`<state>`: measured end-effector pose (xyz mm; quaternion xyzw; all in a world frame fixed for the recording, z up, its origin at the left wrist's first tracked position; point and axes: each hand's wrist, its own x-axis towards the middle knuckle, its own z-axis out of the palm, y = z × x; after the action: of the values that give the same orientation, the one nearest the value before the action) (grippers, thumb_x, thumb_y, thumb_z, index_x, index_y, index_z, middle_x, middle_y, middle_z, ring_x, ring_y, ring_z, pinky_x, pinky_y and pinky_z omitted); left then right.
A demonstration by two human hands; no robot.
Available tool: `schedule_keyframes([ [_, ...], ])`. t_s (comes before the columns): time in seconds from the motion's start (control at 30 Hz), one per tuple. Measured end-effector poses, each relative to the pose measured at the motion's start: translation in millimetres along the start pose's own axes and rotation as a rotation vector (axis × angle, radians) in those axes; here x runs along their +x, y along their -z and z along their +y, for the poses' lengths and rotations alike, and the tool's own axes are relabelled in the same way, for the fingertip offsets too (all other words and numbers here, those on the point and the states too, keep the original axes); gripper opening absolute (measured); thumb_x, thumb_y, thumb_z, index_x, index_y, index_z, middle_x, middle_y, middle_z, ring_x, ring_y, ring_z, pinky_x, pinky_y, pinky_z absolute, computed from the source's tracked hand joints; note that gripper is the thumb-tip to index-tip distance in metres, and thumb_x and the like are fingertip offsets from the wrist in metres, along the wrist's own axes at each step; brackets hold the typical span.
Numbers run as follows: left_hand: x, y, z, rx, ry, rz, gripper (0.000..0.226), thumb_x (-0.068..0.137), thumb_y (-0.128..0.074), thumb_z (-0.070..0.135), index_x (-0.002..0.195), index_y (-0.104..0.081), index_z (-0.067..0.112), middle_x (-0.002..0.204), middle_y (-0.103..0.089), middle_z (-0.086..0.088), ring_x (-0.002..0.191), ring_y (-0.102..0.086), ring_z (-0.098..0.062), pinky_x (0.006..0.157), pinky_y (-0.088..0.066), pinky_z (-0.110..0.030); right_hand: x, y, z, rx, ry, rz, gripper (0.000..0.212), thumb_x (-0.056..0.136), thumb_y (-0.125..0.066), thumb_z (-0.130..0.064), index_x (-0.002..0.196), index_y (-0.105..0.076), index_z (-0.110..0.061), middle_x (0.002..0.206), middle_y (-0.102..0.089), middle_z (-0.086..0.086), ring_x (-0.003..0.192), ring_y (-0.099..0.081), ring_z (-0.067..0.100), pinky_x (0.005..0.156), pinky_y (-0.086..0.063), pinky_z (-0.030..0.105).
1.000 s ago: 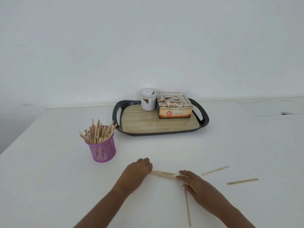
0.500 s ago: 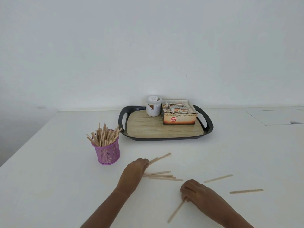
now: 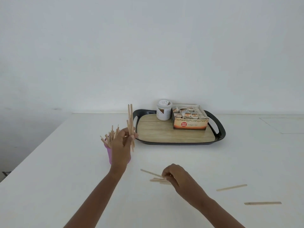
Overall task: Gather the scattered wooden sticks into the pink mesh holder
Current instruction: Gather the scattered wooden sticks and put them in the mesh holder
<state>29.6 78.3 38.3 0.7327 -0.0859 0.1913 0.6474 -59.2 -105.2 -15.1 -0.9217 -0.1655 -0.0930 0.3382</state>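
Observation:
My left hand point(image 3: 122, 142) is raised and shut on a small bundle of wooden sticks point(image 3: 130, 122) held upright, just right of and above the pink mesh holder point(image 3: 108, 153). The holder stands on the white table with several sticks in it, and my left hand and wrist hide most of it. My right hand point(image 3: 176, 177) rests low on the table, its fingers pinching a few sticks point(image 3: 153, 176) that fan out to the left. Two loose sticks lie to the right, one point(image 3: 231, 187) nearer me and one point(image 3: 262, 203) further right.
A black tray with a wood-look base point(image 3: 176, 135) sits behind, carrying a white jar point(image 3: 164, 109) and an open box of tea sachets point(image 3: 190, 120). The table's left edge point(image 3: 37, 145) runs diagonally. A square panel outline point(image 3: 283, 125) is at the far right.
My left hand lifted a few sticks off the table and carried them up beside the holder. My right hand moved left onto the remaining sticks and pinched them. The camera tilted up.

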Motion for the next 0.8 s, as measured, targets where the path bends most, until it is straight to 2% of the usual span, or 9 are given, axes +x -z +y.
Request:
schedule_keyframes([
  [0.07, 12.1, 12.8, 7.2, -0.035, -0.033, 0.064, 0.016, 0.09, -0.047, -0.006, 0.098, -0.059, 0.001, 0.082, -0.065, 0.012, 0.072, -0.065, 0.0, 0.066, -0.052, -0.014, 21.5, -6.8, -17.4, 0.077, 0.009, 0.064, 0.019, 0.093, -0.045, -0.008, 0.107, -0.056, -0.016, 0.083, -0.047, -0.015, 0.082, -0.045, -0.006, 0.078, -0.033, 0.003],
  [0.17, 29.9, 29.5, 13.4, -0.016, -0.06, 0.138, 0.018, 0.09, -0.047, -0.005, 0.095, -0.059, 0.008, 0.08, -0.065, 0.009, 0.064, -0.062, 0.007, 0.059, -0.049, -0.008, 57.3, -12.6, -41.6, 0.143, 0.043, 0.134, 0.022, 0.091, -0.047, -0.004, 0.109, -0.059, -0.007, 0.085, -0.05, -0.005, 0.075, -0.046, -0.003, 0.072, -0.035, 0.002],
  [0.3, 41.3, 39.5, 9.6, 0.071, -0.035, 0.188, 0.019, 0.091, -0.045, -0.005, 0.102, -0.058, 0.002, 0.087, -0.065, -0.004, 0.079, -0.063, -0.013, 0.069, -0.048, -0.015, 104.3, -17.5, -69.0, 0.305, -0.015, 0.268, 0.014, 0.088, -0.051, -0.004, 0.097, -0.062, -0.002, 0.086, -0.056, 0.0, 0.072, -0.051, 0.005, 0.065, -0.038, 0.002],
  [0.4, 40.3, 40.0, 1.2, 0.135, -0.015, 0.171, 0.021, 0.092, -0.045, -0.004, 0.107, -0.058, 0.001, 0.089, -0.064, -0.006, 0.081, -0.061, -0.017, 0.064, -0.046, -0.004, 131.8, -20.8, -83.4, 0.382, -0.05, 0.344, 0.011, 0.087, -0.052, -0.003, 0.094, -0.06, -0.002, 0.086, -0.06, 0.002, 0.071, -0.053, 0.004, 0.064, -0.04, 0.001],
  [0.47, 39.4, 39.5, -3.3, 0.166, -0.002, 0.154, 0.02, 0.092, -0.045, -0.004, 0.106, -0.058, 0.002, 0.088, -0.064, -0.005, 0.076, -0.061, -0.008, 0.062, -0.044, 0.002, 145.3, -22.6, -89.8, 0.386, -0.046, 0.364, 0.011, 0.087, -0.053, -0.003, 0.095, -0.059, -0.002, 0.085, -0.062, 0.006, 0.072, -0.055, 0.008, 0.065, -0.043, 0.007],
  [0.53, 39.4, 38.9, -6.7, 0.188, 0.011, 0.145, 0.02, 0.091, -0.045, -0.005, 0.105, -0.058, 0.001, 0.087, -0.063, -0.005, 0.074, -0.059, 0.0, 0.061, -0.042, 0.004, 155.0, -25.5, -93.2, 0.362, -0.046, 0.36, 0.01, 0.086, -0.053, -0.004, 0.095, -0.058, -0.002, 0.085, -0.064, 0.011, 0.076, -0.059, 0.018, 0.07, -0.049, 0.023],
  [0.6, 40.2, 39.1, -9.3, 0.211, 0.017, 0.138, 0.019, 0.091, -0.045, -0.005, 0.103, -0.058, 0.0, 0.086, -0.063, -0.004, 0.073, -0.058, -0.002, 0.06, -0.041, 0.005, 161.7, -29.7, -93.8, 0.311, -0.048, 0.341, 0.011, 0.087, -0.054, -0.005, 0.096, -0.058, -0.001, 0.087, -0.066, 0.015, 0.08, -0.061, 0.024, 0.074, -0.052, 0.034],
  [0.67, 41.5, 40.3, -11.3, 0.235, 0.012, 0.126, 0.018, 0.091, -0.045, -0.006, 0.101, -0.059, 0.0, 0.086, -0.063, -0.003, 0.073, -0.059, -0.008, 0.061, -0.042, 0.004, 166.1, -34.7, -92.3, 0.26, -0.056, 0.308, 0.014, 0.087, -0.055, -0.009, 0.098, -0.057, -0.001, 0.089, -0.067, 0.016, 0.082, -0.062, 0.025, 0.077, -0.054, 0.039],
  [0.8, 43.5, 44.1, -12.9, 0.278, -0.006, 0.093, 0.019, 0.09, -0.046, -0.006, 0.102, -0.06, 0.0, 0.086, -0.062, -0.001, 0.073, -0.057, -0.001, 0.062, -0.04, 0.005, 170.4, -40.4, -89.7, 0.178, -0.086, 0.223, 0.02, 0.089, -0.054, -0.015, 0.107, -0.056, -0.006, 0.096, -0.068, 0.016, 0.088, -0.064, 0.025, 0.08, -0.055, 0.04],
])
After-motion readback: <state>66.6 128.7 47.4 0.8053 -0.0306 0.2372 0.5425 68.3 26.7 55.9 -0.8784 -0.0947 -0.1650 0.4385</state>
